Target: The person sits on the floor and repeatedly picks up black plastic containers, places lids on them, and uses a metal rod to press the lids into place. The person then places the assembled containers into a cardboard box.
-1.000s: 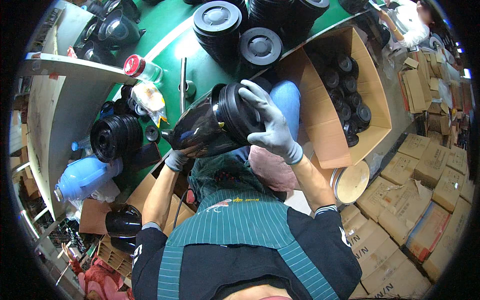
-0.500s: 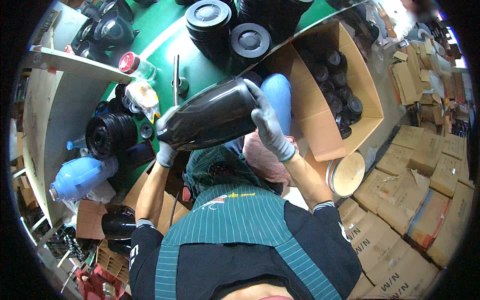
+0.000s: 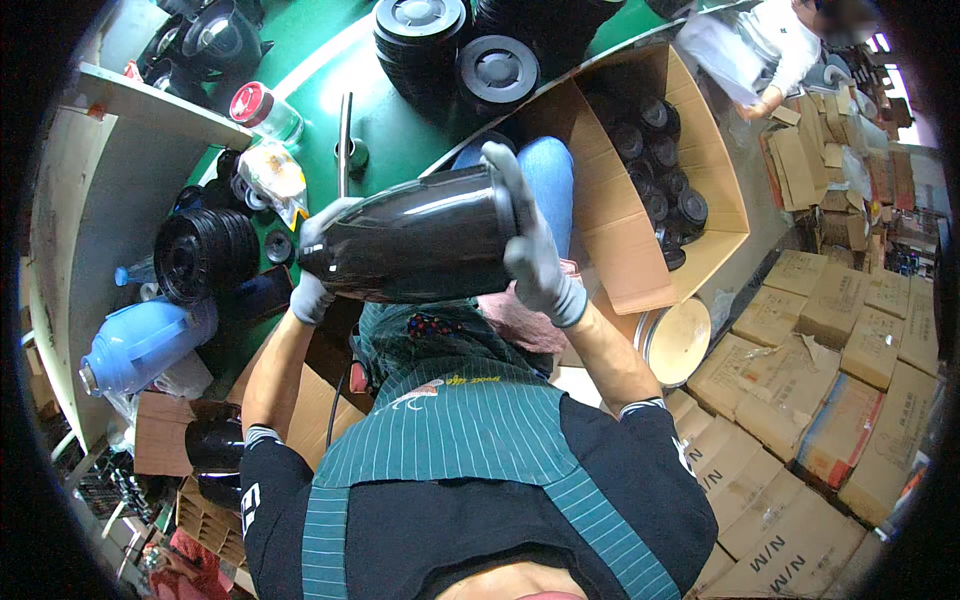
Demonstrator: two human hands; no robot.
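A glossy black thermos shell (image 3: 415, 235) lies sideways above my lap, its narrow end to the left and its wide rimmed end to the right. My left hand (image 3: 322, 265), in a grey glove, is wrapped round the narrow end. Against the wide end presses my right hand (image 3: 535, 245), also gloved, its fingers stretched along the rim. Both hands support the shell between them. Behind it, a metal rod (image 3: 345, 140) stands on the green table (image 3: 310, 50). The inside of the shell is hidden.
A cardboard box (image 3: 715, 185) of black round parts stands at the right. Stacks of black discs (image 3: 498, 70) are at the far side. A blue thermos (image 3: 150, 340) lies at the left, near a red-lidded jar (image 3: 265, 108). Cartons (image 3: 790, 390) and another person (image 3: 780, 50) are further right.
The shell has turned from a slant to nearly level, its narrow end raised slightly, both hands staying on it. The other person at the far right has come further into view, with a whitish sheet or bag.
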